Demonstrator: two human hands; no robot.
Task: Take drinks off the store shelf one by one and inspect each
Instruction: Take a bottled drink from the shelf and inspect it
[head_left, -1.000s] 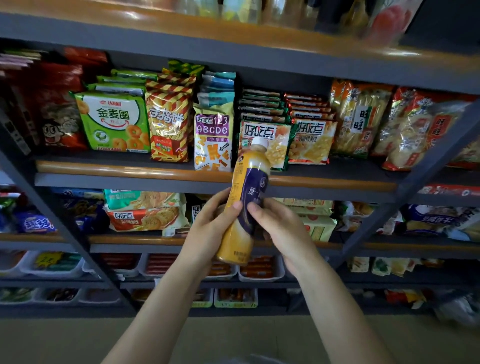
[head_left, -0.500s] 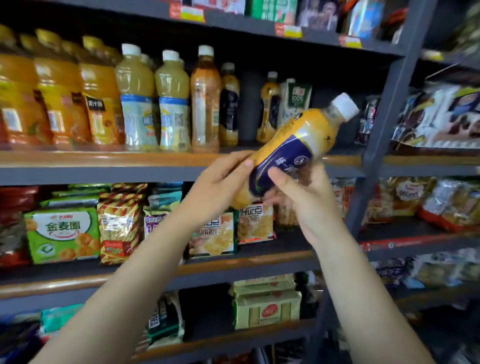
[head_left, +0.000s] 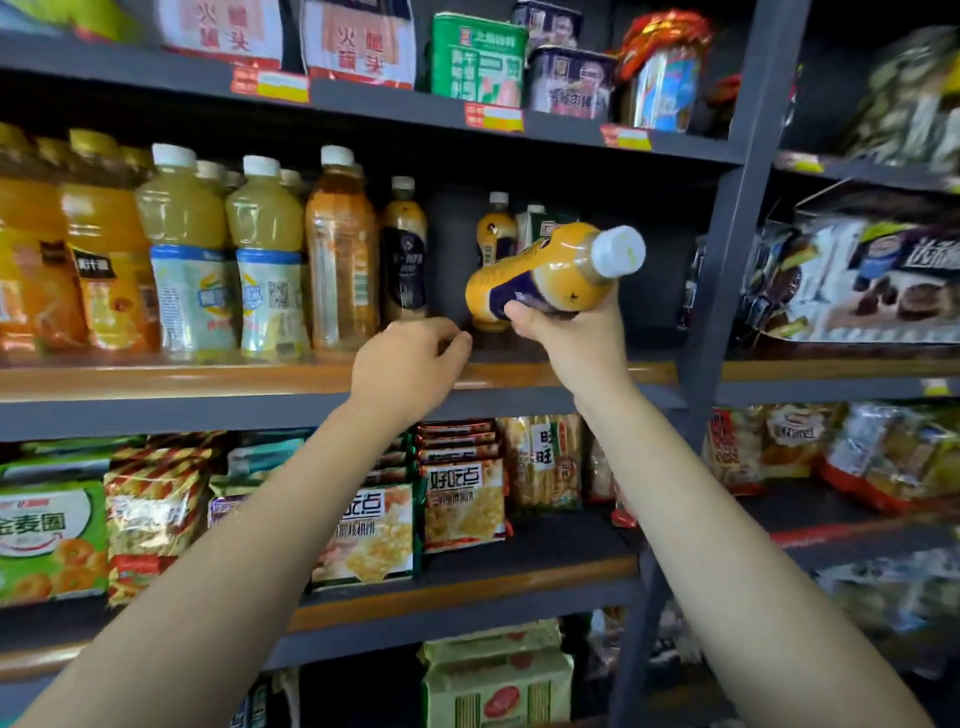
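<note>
Our right hand (head_left: 566, 332) grips the bottle (head_left: 545, 275) from beneath, tipped nearly flat, cap pointing right, just in front of the drinks shelf (head_left: 208, 379) gap. Our left hand (head_left: 410, 364) hangs loosely curled, holding nothing, just left of the bottle's base, nearer that gap.

two bare forearms, no sleeves showing
</note>
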